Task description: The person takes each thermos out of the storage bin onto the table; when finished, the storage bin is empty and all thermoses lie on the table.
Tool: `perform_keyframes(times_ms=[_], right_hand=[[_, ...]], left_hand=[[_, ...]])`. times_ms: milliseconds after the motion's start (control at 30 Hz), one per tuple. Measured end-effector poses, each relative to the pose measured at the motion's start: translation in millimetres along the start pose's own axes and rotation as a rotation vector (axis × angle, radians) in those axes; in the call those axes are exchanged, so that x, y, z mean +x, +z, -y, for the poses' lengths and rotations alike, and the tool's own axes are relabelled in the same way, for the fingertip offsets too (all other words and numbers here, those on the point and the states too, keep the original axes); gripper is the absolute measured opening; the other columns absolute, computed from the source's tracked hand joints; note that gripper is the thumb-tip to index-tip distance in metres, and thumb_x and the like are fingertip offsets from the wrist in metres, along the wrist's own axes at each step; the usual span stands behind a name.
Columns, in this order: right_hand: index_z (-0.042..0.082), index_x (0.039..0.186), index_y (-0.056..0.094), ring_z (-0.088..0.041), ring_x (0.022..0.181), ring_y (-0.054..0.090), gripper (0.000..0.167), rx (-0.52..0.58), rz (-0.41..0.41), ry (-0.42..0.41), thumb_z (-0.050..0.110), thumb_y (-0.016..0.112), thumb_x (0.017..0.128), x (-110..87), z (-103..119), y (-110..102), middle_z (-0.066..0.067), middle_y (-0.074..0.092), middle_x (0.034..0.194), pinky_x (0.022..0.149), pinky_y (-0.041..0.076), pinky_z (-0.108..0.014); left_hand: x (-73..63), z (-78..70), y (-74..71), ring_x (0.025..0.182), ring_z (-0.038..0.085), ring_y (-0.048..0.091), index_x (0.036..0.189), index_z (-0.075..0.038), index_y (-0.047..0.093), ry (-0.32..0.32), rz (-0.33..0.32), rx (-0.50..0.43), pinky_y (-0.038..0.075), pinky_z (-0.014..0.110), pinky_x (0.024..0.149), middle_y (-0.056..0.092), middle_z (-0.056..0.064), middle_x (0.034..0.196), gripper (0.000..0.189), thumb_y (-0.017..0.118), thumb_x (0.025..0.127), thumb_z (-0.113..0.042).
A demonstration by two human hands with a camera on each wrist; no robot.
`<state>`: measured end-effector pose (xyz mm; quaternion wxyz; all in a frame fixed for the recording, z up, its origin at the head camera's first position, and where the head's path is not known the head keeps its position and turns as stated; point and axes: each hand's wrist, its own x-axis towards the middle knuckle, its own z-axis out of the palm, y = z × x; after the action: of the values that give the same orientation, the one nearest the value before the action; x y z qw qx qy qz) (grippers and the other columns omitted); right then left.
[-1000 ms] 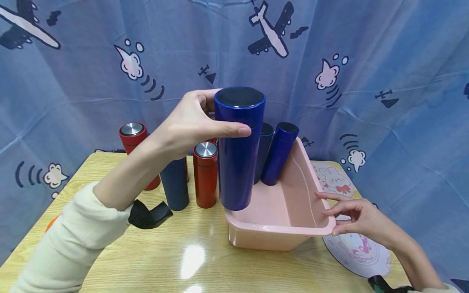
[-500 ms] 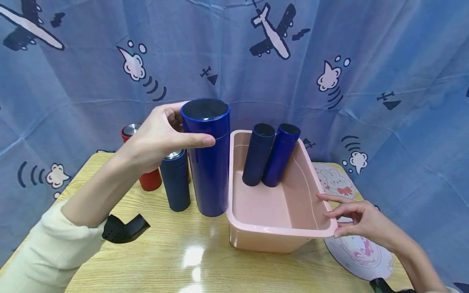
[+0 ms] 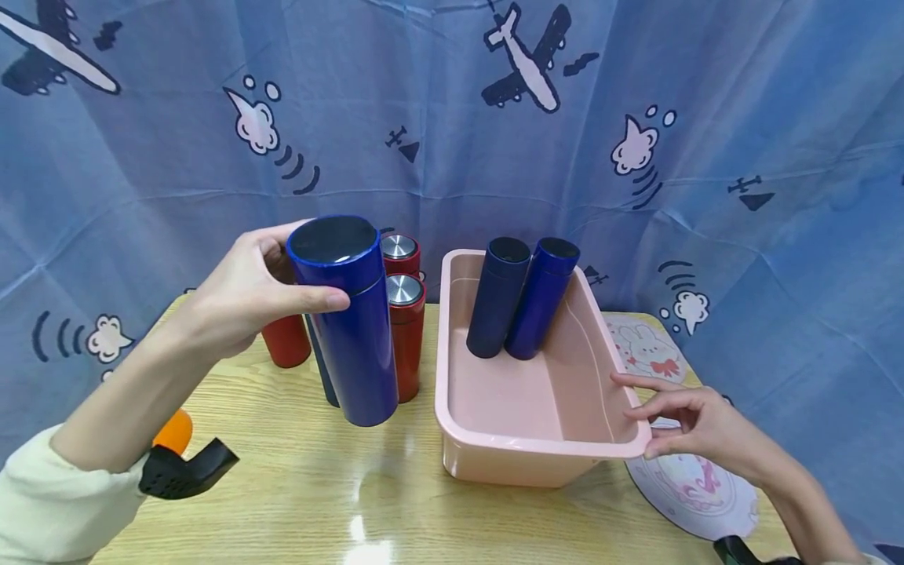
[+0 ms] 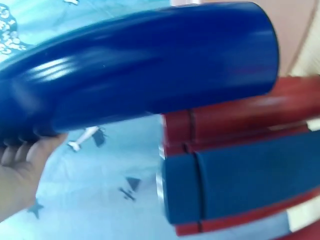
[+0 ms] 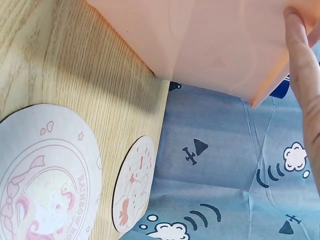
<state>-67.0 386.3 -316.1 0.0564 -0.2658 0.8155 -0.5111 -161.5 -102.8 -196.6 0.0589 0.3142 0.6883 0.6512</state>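
Head view: the left hand (image 3: 240, 298) grips the blue bottle (image 3: 356, 345) near its lid, fingers curled round it, likely to keep it upright; a red bottle (image 3: 407, 345) stands beyond them. The right hand (image 3: 685, 428) pinches the rim of the bin (image 3: 544, 448), seemingly steadying it.

Left wrist: the blue bottle's base points away from the fingers.

Right wrist: a round mat (image 5: 52, 175) lies on the table (image 5: 90, 65) below the fingers.

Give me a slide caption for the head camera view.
The left hand grips a blue flask beside a pink bin with two flasks inside, the right hand on its rim.
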Motion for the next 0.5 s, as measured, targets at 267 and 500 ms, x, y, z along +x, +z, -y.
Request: perform_keyframes(times_ms=[267, 500], right_hand=[[-0.006, 0.112, 0.067, 0.001, 0.129, 0.041, 0.039, -0.012, -0.006, 0.005, -0.018, 0.068, 0.075, 1.0, 1.5, 0.4, 0.004, 0.046, 0.145, 0.076, 0.055, -0.022], [-0.006, 0.112, 0.066, 0.000, 0.129, 0.042, 0.039, -0.005, -0.008, 0.005, -0.019, 0.069, 0.074, 1.7, 1.7, 0.8, 0.004, 0.046, 0.146, 0.077, 0.055, -0.022]], left_hand=[[-14.1, 24.5, -18.8, 0.097, 0.023, 0.065, 0.126, -0.004, 0.058, -0.036, 0.031, 0.076, 0.056, 0.030, 0.078, 0.068, 0.007, 0.110, 0.060, 0.080, 0.071, 0.006], [-32.2, 46.5, -42.8, 0.099, 0.018, 0.065, 0.126, -0.013, 0.059, -0.015, 0.112, 0.052, 0.058, 0.031, 0.074, 0.068, 0.004, 0.113, 0.065, 0.078, 0.070, 0.013]])
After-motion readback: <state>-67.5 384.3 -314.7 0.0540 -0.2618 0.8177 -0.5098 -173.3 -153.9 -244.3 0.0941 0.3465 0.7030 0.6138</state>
